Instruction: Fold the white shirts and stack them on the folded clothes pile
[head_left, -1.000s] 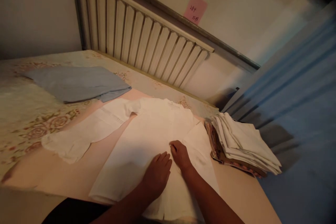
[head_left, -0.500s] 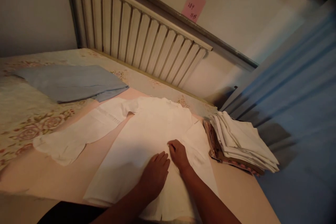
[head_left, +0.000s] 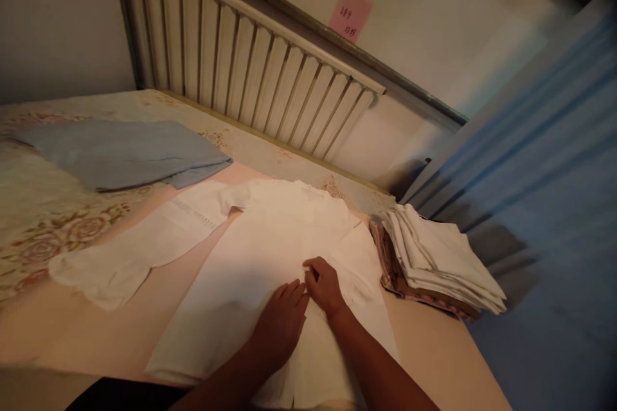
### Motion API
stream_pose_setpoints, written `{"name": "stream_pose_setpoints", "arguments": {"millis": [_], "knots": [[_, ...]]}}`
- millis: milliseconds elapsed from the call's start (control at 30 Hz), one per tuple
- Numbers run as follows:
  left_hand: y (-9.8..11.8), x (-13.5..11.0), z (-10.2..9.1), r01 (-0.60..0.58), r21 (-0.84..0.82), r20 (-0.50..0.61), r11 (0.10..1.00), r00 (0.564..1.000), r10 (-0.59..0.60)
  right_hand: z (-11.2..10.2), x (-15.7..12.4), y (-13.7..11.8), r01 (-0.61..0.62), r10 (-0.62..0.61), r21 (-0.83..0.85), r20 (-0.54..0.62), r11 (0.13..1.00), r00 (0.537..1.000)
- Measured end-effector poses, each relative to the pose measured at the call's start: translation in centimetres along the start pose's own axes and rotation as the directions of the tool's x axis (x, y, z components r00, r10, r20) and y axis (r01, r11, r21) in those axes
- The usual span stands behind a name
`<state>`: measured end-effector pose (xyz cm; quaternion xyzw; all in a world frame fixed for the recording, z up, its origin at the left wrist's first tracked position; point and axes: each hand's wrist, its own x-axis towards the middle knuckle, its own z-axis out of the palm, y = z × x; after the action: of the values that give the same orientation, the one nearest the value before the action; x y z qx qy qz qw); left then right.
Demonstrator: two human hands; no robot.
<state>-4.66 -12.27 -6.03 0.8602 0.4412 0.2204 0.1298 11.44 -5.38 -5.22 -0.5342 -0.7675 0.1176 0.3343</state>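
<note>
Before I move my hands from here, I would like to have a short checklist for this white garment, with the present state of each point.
1. White garment spread out on the pink sheet: ok.
2. Left sleeve stretched away from the garment's body: ok, though wrinkled near its end.
3. Right sleeve stretched out likewise: not ok; it appears to lie over the body.
4. Left hand and right hand close together on the garment's front: ok.
5. Fabric gripped by the right hand's curled fingers: cannot tell, contact too small to judge.
6. Gap between garment and folded stack: cannot tell; they lie very close.
</note>
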Motion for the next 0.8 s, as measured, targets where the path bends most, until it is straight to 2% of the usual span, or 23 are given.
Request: {"name": "stream_pose_setpoints", "arguments": {"millis": [167, 233, 333, 400, 667, 800], "knots": [[-0.2, 0.0, 0.0, -0.007, 0.006, 0.001, 1.000, 1.000, 0.007, 0.3, 0.0, 0.1, 0.014, -0.016, -0.058, -0.047, 0.998, 0.999], [-0.2, 0.0, 0.1, -0.008, 0.007, -0.004, 1.000, 1.000, 0.008, 0.5, 0.0, 0.3, 0.026, -0.037, -0.193, -0.055, 0.981, 0.998], [-0.2, -0.1, 0.1, -0.012, 0.010, -0.005, 1.000, 1.000, 0.012, 0.8, -0.1, 0.5, 0.007, -0.022, -0.419, -0.032, 0.908, 0.999], [-0.2, -0.1, 0.2, -0.014, 0.015, -0.014, 1.000, 1.000, 0.014, 0.9, 0.0, 0.6, -0.018, 0.006, -0.499, -0.025, 0.866, 1.000], [-0.6, -0.1, 0.7, -0.035, 0.028, -0.051, 0.999, 0.998, 0.037, 1.7, 1.2, 0.9, -0.159, 0.159, -0.576, -0.051, 0.802, 0.986], [-0.6, -0.1, 0.8, -0.026, 0.006, -0.041, 1.000, 0.999, 0.026, 1.4, 1.5, 0.8, -0.122, 0.172, -0.617, 0.023, 0.778, 0.985]]}}
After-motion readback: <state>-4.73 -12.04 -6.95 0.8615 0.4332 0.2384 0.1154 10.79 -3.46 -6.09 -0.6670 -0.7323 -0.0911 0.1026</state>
